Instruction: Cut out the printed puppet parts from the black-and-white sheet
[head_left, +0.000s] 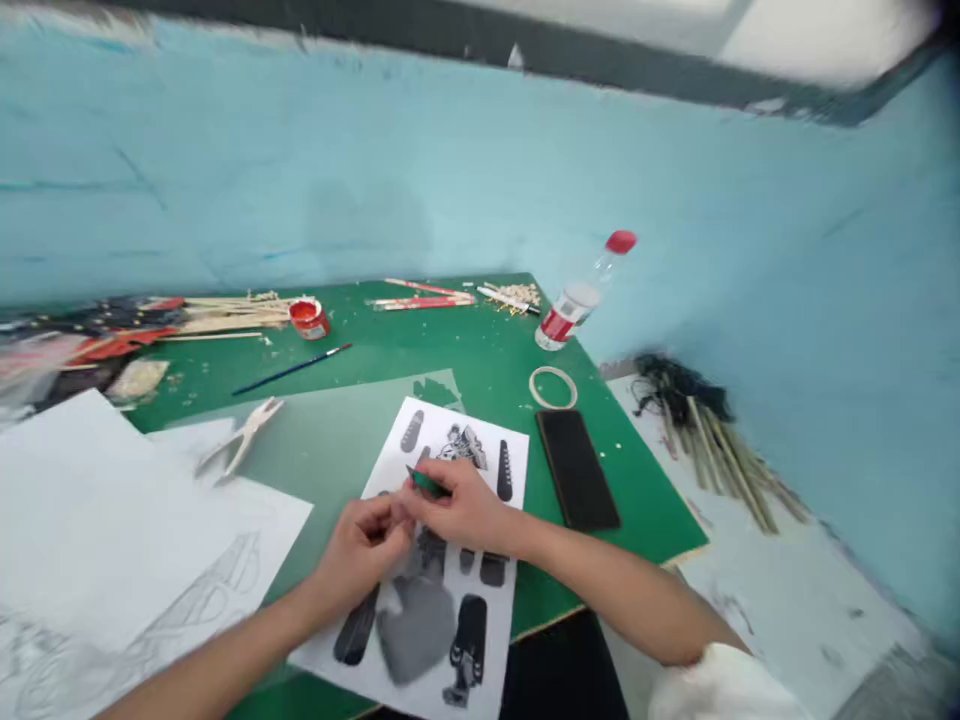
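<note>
Both hands meet over a printed white sheet (491, 610) with several dark grey and black shapes on it. My right hand (465, 507) is closed on a small dark green pointed thing (427, 483); its kind is unclear, and its dark tip points to the upper left. At its fingertips, my left hand (360, 550) is pinched, thumb against fingers. Whatever lies in that pinch is too small or hidden to make out. Beneath the sheet is a translucent mat (345, 420) on the green table (435, 345).
Pliers (241, 440) and white papers (142, 530) lie left. Behind are a paintbrush (292, 369), a red paint jar (309, 318) and sticks (424, 300). A phone (577, 470), a tape ring (553, 388) and a bottle (574, 305) stand or lie right, near the table's edge.
</note>
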